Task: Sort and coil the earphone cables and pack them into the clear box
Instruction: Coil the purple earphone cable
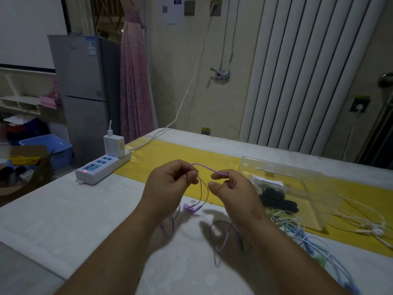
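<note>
Both hands raised over the white table [63, 209]. My left hand [170, 182] and right hand [231, 188] each pinch the thin purple earphone cable [204, 167], a short arch strung between them; its earbuds dangle just above the tabletop. Clear plastic box [282, 173] sits right, near, black cables inside. Best to wind even loops, tension light, tail free of the pale tangled cables [297, 228].

The light is dim. At the far left stands a tall grey two-door fridge [85, 92], with a pink patterned curtain [134, 81] hanging just to its right. A cream plastered wall [180, 71] fills the middle, and a white ribbed upright radiator [308, 71] stands at the far right. A blue plastic tub [51, 145] sits low on the left.
</note>
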`<state>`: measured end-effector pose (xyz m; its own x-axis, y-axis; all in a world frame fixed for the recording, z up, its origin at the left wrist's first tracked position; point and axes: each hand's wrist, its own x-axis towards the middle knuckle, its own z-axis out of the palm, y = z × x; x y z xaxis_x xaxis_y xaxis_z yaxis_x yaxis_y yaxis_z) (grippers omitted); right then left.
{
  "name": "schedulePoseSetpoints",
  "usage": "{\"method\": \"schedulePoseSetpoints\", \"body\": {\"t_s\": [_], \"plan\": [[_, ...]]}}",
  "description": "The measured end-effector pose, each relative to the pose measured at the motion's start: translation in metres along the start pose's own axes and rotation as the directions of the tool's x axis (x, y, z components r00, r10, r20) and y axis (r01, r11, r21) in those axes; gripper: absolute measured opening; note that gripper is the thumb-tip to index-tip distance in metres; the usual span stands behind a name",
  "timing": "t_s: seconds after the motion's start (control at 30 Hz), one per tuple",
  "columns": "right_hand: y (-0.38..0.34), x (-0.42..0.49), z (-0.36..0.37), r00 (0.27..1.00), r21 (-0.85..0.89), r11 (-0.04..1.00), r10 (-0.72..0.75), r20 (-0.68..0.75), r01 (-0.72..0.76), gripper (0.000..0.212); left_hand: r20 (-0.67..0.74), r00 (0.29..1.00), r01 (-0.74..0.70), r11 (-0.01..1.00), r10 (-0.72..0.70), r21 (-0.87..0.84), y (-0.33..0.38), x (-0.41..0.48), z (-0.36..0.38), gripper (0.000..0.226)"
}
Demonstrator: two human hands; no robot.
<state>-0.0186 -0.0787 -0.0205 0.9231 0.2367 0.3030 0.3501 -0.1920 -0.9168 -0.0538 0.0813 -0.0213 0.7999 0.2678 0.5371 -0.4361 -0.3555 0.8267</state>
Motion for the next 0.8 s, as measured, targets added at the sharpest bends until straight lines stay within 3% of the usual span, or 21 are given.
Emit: {"method": "schedulePoseSetpoints", "body": {"t_s": [0.1, 0.2, 0.23, 0.33, 0.4, 0.53, 0.67, 0.8], "plan": [[0.0, -0.002, 0.005, 0.997, -0.11, 0.993, -0.023, 0.077, 0.031, 0.015, 0.06, 0.998, -0.02, 1.0, 0.02, -0.004, 0.0, -0.001, 0.0, 0.016], [0.0, -0.002, 0.01, 0.989, -0.264, 0.961, -0.041, 0.14, 0.078, 0.003, 0.052, 0.998, -0.024, 1.0, 0.024, 0.0, 0.002, -0.001, 0.0, 0.015], [0.0, -0.002, 0.011, 0.989, -0.258, 0.963, -0.035, 0.145, 0.072, 0.012, 0.038, 0.999, -0.004, 1.0, 0.005, -0.025, 0.004, 0.0, 0.001, 0.015], [-0.001, 0.001, 0.006, 0.995, -0.02, 0.999, 0.051, 0.089, -0.05, 0.019, -0.042, 0.993, 0.11, 0.99, -0.114, -0.092, 0.003, 0.003, 0.001, 0.027], [-0.003, 0.0, 0.001, 0.984, 0.202, 0.967, 0.13, 0.126, -0.153, 0.02, -0.116, 0.976, 0.182, 0.982, -0.186, -0.046, -0.006, 0.007, -0.001, 0.03], [-0.012, -0.004, -0.008, 0.957, 0.388, 0.883, 0.188, 0.22, -0.263, 0.023, -0.226, 0.929, 0.293, 0.956, -0.292, -0.029, -0.013, 0.01, -0.004, 0.033], [-0.017, -0.006, -0.009, 0.95, 0.372, 0.89, 0.176, 0.257, -0.265, 0.022, -0.308, 0.896, 0.365, 0.926, -0.321, 0.098, -0.009, 0.009, -0.008, 0.028], [-0.019, -0.007, -0.008, 0.969, 0.248, 0.952, 0.128, 0.212, -0.179, 0.024, -0.428, 0.844, 0.4, 0.911, -0.322, 0.103, -0.01, 0.011, -0.013, 0.025]]}}
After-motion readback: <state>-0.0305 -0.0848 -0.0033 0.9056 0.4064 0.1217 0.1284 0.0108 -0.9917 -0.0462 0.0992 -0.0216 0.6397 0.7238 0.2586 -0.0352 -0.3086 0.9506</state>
